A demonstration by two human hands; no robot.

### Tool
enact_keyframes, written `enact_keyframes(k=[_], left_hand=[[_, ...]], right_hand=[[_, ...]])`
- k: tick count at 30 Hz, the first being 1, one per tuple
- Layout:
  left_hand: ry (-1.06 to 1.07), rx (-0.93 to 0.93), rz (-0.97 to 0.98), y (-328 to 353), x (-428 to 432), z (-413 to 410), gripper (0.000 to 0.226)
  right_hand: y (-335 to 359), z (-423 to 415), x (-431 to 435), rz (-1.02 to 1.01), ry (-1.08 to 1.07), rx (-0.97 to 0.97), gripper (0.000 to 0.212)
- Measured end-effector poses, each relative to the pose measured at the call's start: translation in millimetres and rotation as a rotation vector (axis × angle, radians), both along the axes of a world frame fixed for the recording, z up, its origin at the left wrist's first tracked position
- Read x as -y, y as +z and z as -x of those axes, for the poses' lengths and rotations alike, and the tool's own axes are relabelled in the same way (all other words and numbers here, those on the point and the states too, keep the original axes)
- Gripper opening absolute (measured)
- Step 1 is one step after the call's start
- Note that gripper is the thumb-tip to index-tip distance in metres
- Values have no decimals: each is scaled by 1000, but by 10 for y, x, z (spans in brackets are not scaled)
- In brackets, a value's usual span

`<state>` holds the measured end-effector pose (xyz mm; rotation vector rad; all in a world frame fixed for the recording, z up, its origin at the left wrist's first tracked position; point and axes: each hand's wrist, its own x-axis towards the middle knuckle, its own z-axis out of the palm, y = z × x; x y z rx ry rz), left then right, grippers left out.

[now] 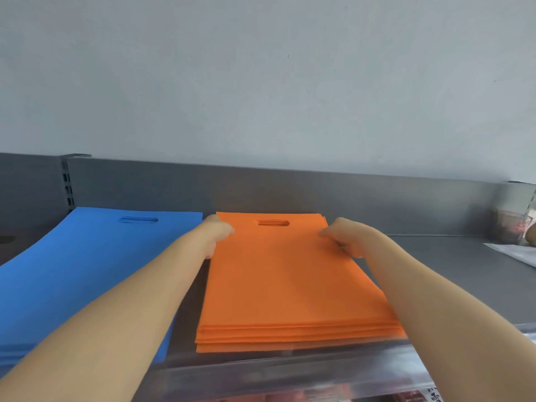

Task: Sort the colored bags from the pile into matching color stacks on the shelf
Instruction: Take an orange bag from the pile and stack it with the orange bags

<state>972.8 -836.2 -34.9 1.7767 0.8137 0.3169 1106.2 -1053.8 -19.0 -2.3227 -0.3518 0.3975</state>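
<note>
Fingers of my L hand and R hand curled, pinching side edges of top orange bag near its far corners. Bag lies flat on orange stack, mid shelf, just R of blue stack. Step, I judge: seating it. Do well: square both sides w/ layers below, press flat, let go evenly so nothing skews. Long axis runs away from me; handle slot at far end, toward back panel.
</note>
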Motion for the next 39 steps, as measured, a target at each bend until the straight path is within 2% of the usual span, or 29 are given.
enact_keyframes(k=[3,6,8,10,13,14,15,17,19,22,26,28,31,33,35,38,39], left_hand=[[-10,-19,-18,-53,-38,-2,49],[-15,-48,-53,-36,9,54,45],[-25,-54,-106,-24,18,78,59],[-49,-37,-157,21,50,142,69],[-109,16,-243,87,170,281,52],[-128,12,-270,89,204,334,54],[-143,4,-298,93,247,400,57],[-173,-11,-340,85,318,514,59],[-197,-31,-361,68,405,636,56],[-205,-57,-361,35,526,815,55],[-191,-63,-341,-4,685,1029,55],[-187,-57,-324,-23,772,1110,55],[-157,-62,-330,-91,893,1218,54],[-150,-69,-348,-137,946,1270,53],[-141,-74,-358,-142,988,1304,53],[-119,-68,-365,-105,1044,1375,54],[-105,-54,-384,-97,1041,1375,54]], right_hand=[[-30,-14,-21,-46,-32,16,39],[-46,41,-51,-36,-45,30,51],[-30,116,-57,18,-19,83,48],[-17,172,-24,70,14,140,40],[-5,269,72,127,48,197,15],[3,330,111,143,52,207,14],[2,385,148,150,64,219,18],[15,515,238,162,54,238,43],[11,641,347,169,42,238,51],[-11,799,536,151,50,224,45],[-7,1004,738,153,24,218,22],[13,1105,802,155,18,224,21],[-17,1210,836,147,45,230,36],[-69,1250,831,151,66,248,37],[-104,1291,842,153,76,266,32],[-122,1323,848,134,68,318,10],[-144,1330,844,139,64,366,12]])
